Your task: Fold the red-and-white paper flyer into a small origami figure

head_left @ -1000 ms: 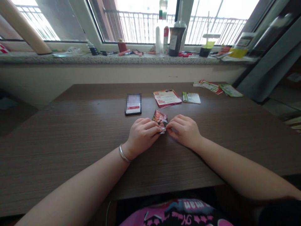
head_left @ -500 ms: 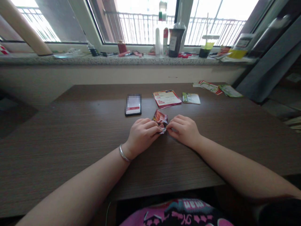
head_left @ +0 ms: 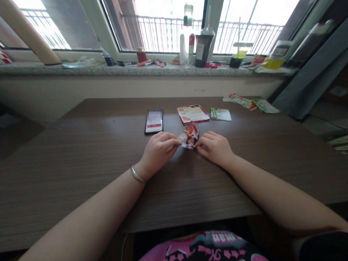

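Note:
A small folded piece of red printed paper (head_left: pixel 189 136) is pinched between both my hands just above the brown wooden table (head_left: pixel 81 152). My left hand (head_left: pixel 157 150), with a silver bracelet on its wrist, grips the paper's left edge with closed fingers. From the other side my right hand (head_left: pixel 214 146) pinches the right edge. The paper stands tilted up between the fingertips. A black phone (head_left: pixel 154 123) lies just beyond my left hand.
A red and white leaflet (head_left: pixel 192 113) and a green card (head_left: pixel 220 114) lie past the paper, with more leaflets (head_left: pixel 240 100) at the far right. The stone windowsill (head_left: pixel 130 69) holds bottles, a dark cup (head_left: pixel 202 45) and small clutter. A cardboard tube (head_left: pixel 27 30) leans at the far left.
Both hands have lifted slightly and moved away from me. The folded paper has been opened wider and turned up, showing more of its printed face.

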A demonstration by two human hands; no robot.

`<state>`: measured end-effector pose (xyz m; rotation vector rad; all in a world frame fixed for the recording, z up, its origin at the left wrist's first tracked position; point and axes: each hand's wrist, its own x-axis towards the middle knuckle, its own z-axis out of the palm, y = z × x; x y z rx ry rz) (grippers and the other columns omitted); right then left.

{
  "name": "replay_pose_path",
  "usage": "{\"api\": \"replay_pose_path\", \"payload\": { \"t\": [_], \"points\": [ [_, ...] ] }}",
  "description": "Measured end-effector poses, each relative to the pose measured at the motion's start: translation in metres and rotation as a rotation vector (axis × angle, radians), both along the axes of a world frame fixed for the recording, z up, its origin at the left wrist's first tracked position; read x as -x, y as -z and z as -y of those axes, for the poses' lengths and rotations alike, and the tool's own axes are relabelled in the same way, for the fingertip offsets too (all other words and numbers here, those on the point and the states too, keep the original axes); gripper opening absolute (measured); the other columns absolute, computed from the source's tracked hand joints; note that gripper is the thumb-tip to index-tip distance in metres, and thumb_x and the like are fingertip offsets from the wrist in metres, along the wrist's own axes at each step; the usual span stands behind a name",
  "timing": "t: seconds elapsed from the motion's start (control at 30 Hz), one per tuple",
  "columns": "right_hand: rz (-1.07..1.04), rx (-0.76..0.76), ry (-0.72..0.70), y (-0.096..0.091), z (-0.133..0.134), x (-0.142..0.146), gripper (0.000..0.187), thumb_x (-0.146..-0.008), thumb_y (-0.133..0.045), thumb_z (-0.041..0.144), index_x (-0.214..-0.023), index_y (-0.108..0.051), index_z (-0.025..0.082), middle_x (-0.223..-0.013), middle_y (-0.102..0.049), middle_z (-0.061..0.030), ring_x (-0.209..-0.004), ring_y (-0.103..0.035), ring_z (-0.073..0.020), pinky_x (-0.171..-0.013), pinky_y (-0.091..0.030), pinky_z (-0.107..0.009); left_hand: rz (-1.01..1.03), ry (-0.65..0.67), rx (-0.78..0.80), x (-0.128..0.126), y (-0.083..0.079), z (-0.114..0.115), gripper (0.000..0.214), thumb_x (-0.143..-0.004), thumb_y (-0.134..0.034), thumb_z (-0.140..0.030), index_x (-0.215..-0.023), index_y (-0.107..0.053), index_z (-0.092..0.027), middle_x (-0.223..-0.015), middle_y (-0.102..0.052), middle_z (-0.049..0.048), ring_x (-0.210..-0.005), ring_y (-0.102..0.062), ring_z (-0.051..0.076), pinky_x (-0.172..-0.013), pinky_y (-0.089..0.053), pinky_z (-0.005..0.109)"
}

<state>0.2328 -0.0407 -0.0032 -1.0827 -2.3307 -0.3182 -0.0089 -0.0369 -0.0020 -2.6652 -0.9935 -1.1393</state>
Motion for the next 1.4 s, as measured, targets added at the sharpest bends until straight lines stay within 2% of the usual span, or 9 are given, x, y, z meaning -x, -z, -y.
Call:
{"api": "replay_pose_path", "payload": {
  "t": [0.13, 0.27, 0.4, 0.53, 0.73, 0.83, 0.97, 1.13, 1.4],
  "points": [
    [0.025, 0.036, 0.001, 0.002, -0.003, -0.002, 0.011, -0.085, -0.061, 0.025, -0.075, -0.066, 0.022, -0.080, -0.069, -0.0020, -0.078, -0.058, -0.0181, -0.069, -0.043, -0.029, 0.100, 0.043, 0.088, 0.003, 0.003, -0.004, 0.016, -0.091, -0.057, -0.021, -0.093, -0.073, -0.023, -0.090, -0.060, 0.0049, -0.080, -0.056, 0.014, -0.072, -0.049, 0.028],
    [-0.005, 0.093, -0.021, 0.003, -0.004, -0.003, 0.010, -0.086, -0.061, 0.025, -0.080, -0.067, 0.022, -0.084, -0.070, -0.0023, -0.082, -0.059, -0.0184, -0.072, -0.045, -0.030, 0.065, -0.011, 0.102, 0.004, 0.004, -0.004, 0.018, -0.092, -0.056, -0.023, -0.091, -0.074, -0.023, -0.087, -0.056, 0.0037, -0.074, -0.053, 0.012, -0.067, -0.048, 0.025],
    [-0.067, 0.019, -0.056, 0.000, -0.002, -0.003, 0.010, -0.088, -0.059, 0.026, -0.084, -0.068, 0.022, -0.088, -0.068, -0.0035, -0.086, -0.057, -0.0197, -0.079, -0.046, -0.033, 0.023, -0.078, 0.143, 0.002, 0.001, 0.000, 0.021, -0.090, -0.052, -0.016, -0.093, -0.072, -0.020, -0.086, -0.056, 0.0041, -0.076, -0.054, 0.013, -0.070, -0.048, 0.026],
    [-0.139, -0.054, -0.069, -0.003, -0.002, -0.003, 0.010, -0.087, -0.061, 0.027, -0.090, -0.069, 0.024, -0.101, -0.067, -0.0047, -0.097, -0.056, -0.0209, -0.090, -0.045, -0.037, 0.047, -0.065, 0.243, 0.000, -0.007, 0.005, 0.026, -0.082, -0.049, -0.005, -0.093, -0.069, -0.017, -0.093, -0.059, 0.0048, -0.085, -0.058, 0.015, -0.081, -0.049, 0.029],
    [-0.198, -0.095, -0.012, -0.003, -0.002, -0.002, 0.020, -0.084, -0.064, 0.026, -0.104, -0.066, 0.025, -0.116, -0.065, -0.0057, -0.111, -0.051, -0.0254, -0.098, -0.040, -0.044, 0.057, -0.085, 0.267, -0.001, -0.008, 0.006, 0.015, -0.087, -0.054, -0.018, -0.093, -0.068, -0.017, -0.092, -0.060, 0.0055, -0.084, -0.058, 0.017, -0.079, -0.050, 0.031],
    [-0.173, -0.035, -0.029, -0.003, -0.001, -0.002, 0.024, -0.085, -0.062, 0.025, -0.109, -0.064, 0.026, -0.110, -0.067, -0.0046, -0.106, -0.054, -0.0247, -0.096, -0.042, -0.042, 0.067, -0.100, 0.224, -0.001, -0.005, 0.004, 0.015, -0.088, -0.055, -0.019, -0.096, -0.068, -0.018, -0.091, -0.060, 0.0051, -0.083, -0.058, 0.016, -0.075, -0.050, 0.029],
    [-0.209, -0.030, -0.022, -0.003, 0.001, 0.000, 0.031, -0.084, -0.062, 0.024, -0.115, -0.063, 0.023, -0.111, -0.066, -0.0079, -0.101, -0.057, -0.0240, -0.088, -0.045, -0.039, 0.089, -0.099, 0.181, -0.002, -0.005, 0.003, 0.018, -0.088, -0.055, -0.017, -0.100, -0.068, -0.018, -0.093, -0.061, 0.0054, -0.082, -0.058, 0.015, -0.075, -0.050, 0.029],
    [-0.158, 0.020, 0.004, 0.000, 0.001, 0.000, 0.025, -0.084, -0.061, 0.023, -0.109, -0.065, 0.024, -0.100, -0.070, -0.0061, -0.091, -0.060, -0.0232, -0.081, -0.043, -0.038, 0.117, -0.106, 0.159, -0.002, -0.006, 0.003, 0.043, -0.086, -0.055, -0.012, -0.128, -0.054, -0.019, -0.099, -0.061, 0.0061, -0.086, -0.057, 0.016, -0.081, -0.051, 0.033],
    [-0.130, 0.111, -0.054, 0.002, -0.004, -0.003, 0.017, -0.085, -0.059, 0.021, -0.100, -0.067, 0.023, -0.094, -0.071, -0.0038, -0.090, -0.060, -0.0213, -0.081, -0.045, -0.036, 0.090, -0.032, 0.134, -0.002, -0.007, 0.001, 0.024, -0.087, -0.057, -0.017, -0.107, -0.068, -0.017, -0.097, -0.058, 0.0082, -0.090, -0.055, 0.019, -0.081, -0.050, 0.036]
  ]
}}
